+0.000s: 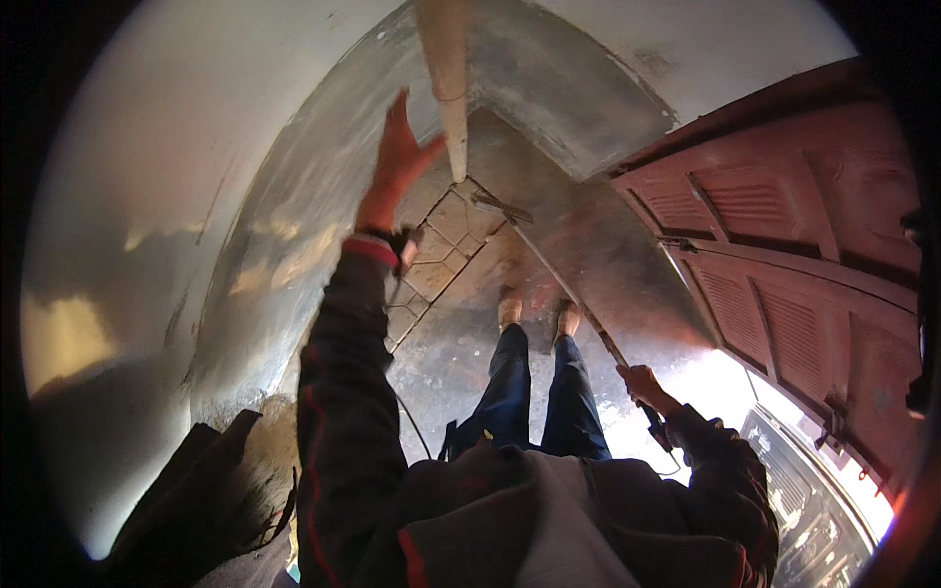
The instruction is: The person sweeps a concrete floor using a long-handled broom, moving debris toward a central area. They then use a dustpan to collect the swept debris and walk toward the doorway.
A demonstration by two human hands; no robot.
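Note:
My left hand (401, 162) is raised with its fingers apart and nothing in them. Its thumb reaches close to a tall upright pole (454, 110); whether it touches cannot be told. A dark band, partly blurred, circles that wrist. Down at the right, my right hand (641, 386) grips the handle of a long-handled floor squeegee or similar tool (562, 283). The tool slants forward and left, its crosswise head (503, 208) low over the floor near the foot of the pole.
Patterned tiles (437, 264) form a strip in the dark, worn floor (470, 397) left of my feet. Grey-painted walls (309, 154) meet ahead. A red panelled door (779, 213) stands at the right beside bright daylight. Dark cloth (213, 492) lies or hangs at lower left.

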